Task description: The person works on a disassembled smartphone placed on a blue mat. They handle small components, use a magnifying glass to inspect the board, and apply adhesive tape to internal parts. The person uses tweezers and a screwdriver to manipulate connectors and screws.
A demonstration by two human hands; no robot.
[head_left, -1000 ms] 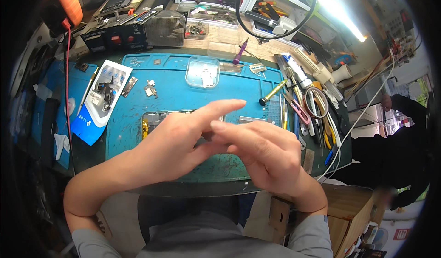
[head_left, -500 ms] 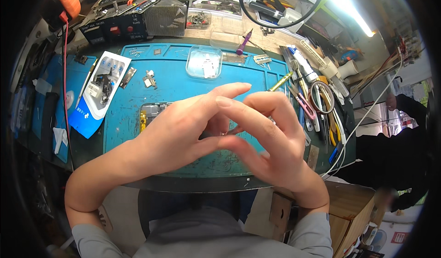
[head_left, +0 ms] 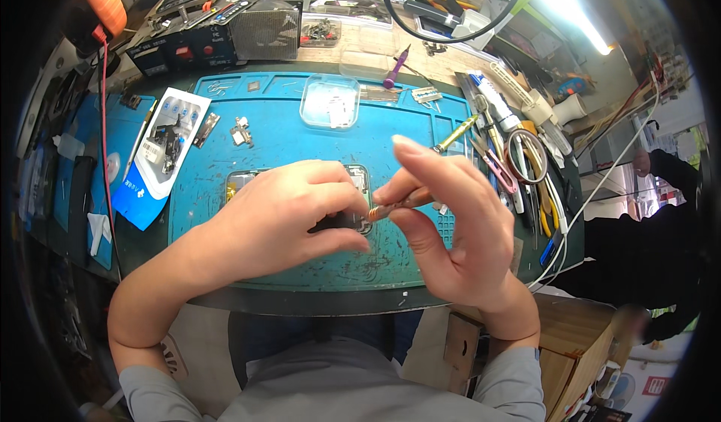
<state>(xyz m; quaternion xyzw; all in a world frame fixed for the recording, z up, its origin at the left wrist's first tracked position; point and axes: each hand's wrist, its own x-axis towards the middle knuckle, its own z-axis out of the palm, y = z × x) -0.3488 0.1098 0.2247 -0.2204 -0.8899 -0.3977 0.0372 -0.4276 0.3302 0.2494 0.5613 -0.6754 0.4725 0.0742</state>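
Note:
My right hand pinches a small thin part with a coppery, ridged end between thumb and fingers, above the mat. I cannot make out its exact kind. My left hand is just to the left, fingers curved and the thumb apart from them, with nothing visibly gripped. Beneath it lies an opened phone, mostly hidden, with its metal frame and inner parts showing at the edges. The phone rests on the blue repair mat.
A clear plastic box with small pieces stands behind the phone. To the left lie a blue-white package and loose metal parts. Pink-handled scissors, a tape roll and several tools crowd the right. A purple screwdriver lies farther back.
My hands have come apart from each other, the thumbs no longer touching. The small part now shows in my right hand, and more of the phone is uncovered.

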